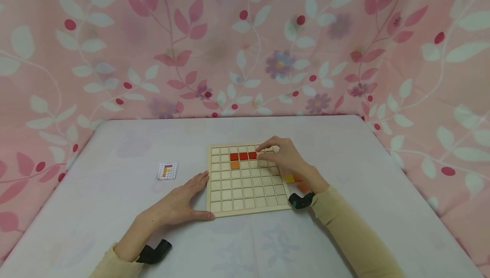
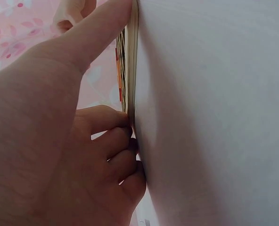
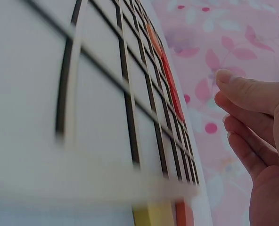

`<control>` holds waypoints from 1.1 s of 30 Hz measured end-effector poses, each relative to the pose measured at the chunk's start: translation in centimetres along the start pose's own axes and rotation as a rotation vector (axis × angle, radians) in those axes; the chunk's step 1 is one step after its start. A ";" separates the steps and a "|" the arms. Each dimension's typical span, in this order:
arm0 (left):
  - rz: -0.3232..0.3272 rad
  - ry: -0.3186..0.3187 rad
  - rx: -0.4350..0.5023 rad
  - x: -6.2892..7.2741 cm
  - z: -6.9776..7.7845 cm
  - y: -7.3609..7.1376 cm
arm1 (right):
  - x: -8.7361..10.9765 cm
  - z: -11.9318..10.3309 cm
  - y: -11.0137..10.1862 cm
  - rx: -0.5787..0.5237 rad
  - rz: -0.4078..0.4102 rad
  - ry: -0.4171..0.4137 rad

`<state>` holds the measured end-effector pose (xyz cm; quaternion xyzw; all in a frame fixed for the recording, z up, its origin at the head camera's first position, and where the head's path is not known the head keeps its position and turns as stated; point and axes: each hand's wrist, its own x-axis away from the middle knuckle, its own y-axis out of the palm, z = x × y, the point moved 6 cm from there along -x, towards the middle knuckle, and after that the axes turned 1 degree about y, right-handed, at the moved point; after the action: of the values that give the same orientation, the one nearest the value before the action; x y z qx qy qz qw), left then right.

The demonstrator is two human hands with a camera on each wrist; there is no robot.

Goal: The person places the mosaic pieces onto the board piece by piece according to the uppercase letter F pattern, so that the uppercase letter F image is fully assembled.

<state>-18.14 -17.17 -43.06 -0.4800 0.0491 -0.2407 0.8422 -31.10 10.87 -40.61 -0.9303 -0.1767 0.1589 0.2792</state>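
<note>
A wooden grid board [image 1: 248, 193] lies on the table. Three red square tiles [image 1: 243, 156] form a row in its second row of cells, and an orange tile [image 1: 235, 165] sits under the leftmost one. My left hand [image 1: 174, 204] is spread along the board's left side, thumb at the near corner and fingertips against the edge [image 2: 133, 70]. Over the board's far right part hovers my right hand [image 1: 285, 155], thumb and forefinger just right of the last red tile. In the right wrist view that hand [image 3: 259, 117] is above the grid, nothing visible between its fingertips.
Loose yellow [image 1: 289, 178] and orange tiles [image 1: 303, 187] lie by the board's right edge, partly hidden by my right forearm. A small pattern card [image 1: 167, 171] with a coloured figure on a grid lies left of the board. Behind the white-covered table [image 1: 134, 141] hangs a pink floral cloth [image 1: 229, 56].
</note>
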 end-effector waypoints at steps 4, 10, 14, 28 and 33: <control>0.001 0.000 -0.005 0.0 0.1 -0.1 | 1.2 1.4 -2.3 0.028 0.032 0.048; -0.004 -0.013 -0.004 0.1 0.1 -0.1 | 3.1 3.1 -4.6 0.093 0.051 0.113; -0.002 -0.014 -0.003 0.1 0.1 -0.1 | 4.0 4.0 -5.5 0.106 0.054 0.119; -0.007 -0.017 0.001 -0.1 0.1 0.1 | 5.7 5.8 -6.6 0.148 0.087 0.128; -0.004 -0.027 -0.004 0.0 0.0 0.1 | 5.6 5.9 -6.0 0.151 0.044 0.110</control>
<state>-18.11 -17.09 -43.11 -0.4851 0.0375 -0.2357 0.8413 -29.89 20.61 -42.93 -0.9176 -0.1280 0.1268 0.3542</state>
